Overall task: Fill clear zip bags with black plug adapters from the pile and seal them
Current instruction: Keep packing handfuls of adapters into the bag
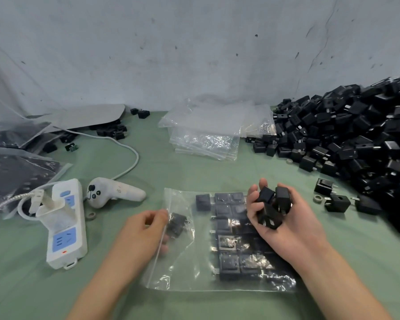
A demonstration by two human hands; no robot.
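Observation:
A clear zip bag point(185, 269) lies flat on the green cloth in front of me, its opening at the left. Several black plug adapters point(231, 257) sit in rows inside its right half. My left hand point(143, 229) pinches the bag's open edge, and one adapter point(177, 224) lies just inside the mouth beside those fingers. My right hand point(284, 225) hovers over the bag's upper right, palm up, fingers curled round a few black adapters point(271, 204). The big pile of black adapters point(346, 137) slopes up along the right.
A stack of empty clear bags point(208, 132) lies at the back centre. A white power strip point(64, 222) with a plugged cable and a white controller point(112, 192) lie at the left. Filled bags point(16, 174) sit at the far left. Loose adapters point(337, 203) lie near the pile.

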